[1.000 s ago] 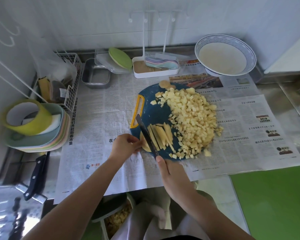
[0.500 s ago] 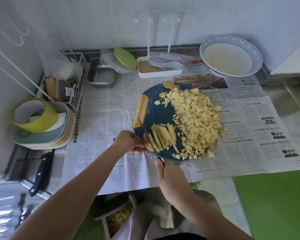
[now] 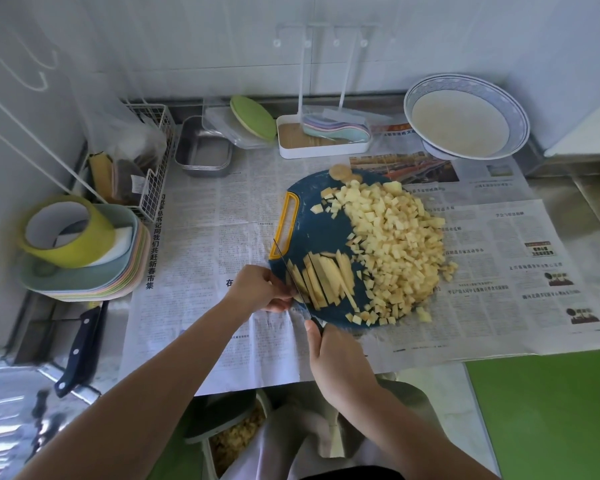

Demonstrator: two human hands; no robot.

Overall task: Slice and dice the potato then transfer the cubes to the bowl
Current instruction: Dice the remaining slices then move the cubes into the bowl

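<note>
1. The right hand [image 3: 340, 362] was curled round the handle of a knife [image 3: 292, 277], which the grip hid almost entirely; only the thin dark blade showed.
2. The left hand [image 3: 257, 289] had its fingers curled, pinching the near-left end of the potato strips [image 3: 326, 278]. Its fingertips were partly hidden behind the blade.
3. The blade stood edge-down across the left end of the strips, on the near-left part of the blue cutting board [image 3: 312, 233].
4. A container [image 3: 232, 441] below the counter edge was half covered by its lid and the person's clothing. Pale pieces inside it were too blurred to identify.
5. The stacked metal tins [image 3: 203, 150] at the back could not be counted, nor the plates [image 3: 94, 282] in the pastel stack on the left.
6. Counted: two hands, one cutting board and two knives, the second knife [image 3: 80, 348] lying on the counter's left edge.
7. One blue-rimmed bowl [image 3: 515, 109] stood tilted at the back right, well apart from the board.
8. One roll of yellow tape [image 3: 66, 230] rested on the plates.
9. The strips numbered roughly eight, overlapping, so the count was uncertain.
10. The potato cubes [image 3: 395, 244] made one heap, far too many to count, on the board's right half, with a few spilled onto the newspaper [image 3: 205, 237].
</note>
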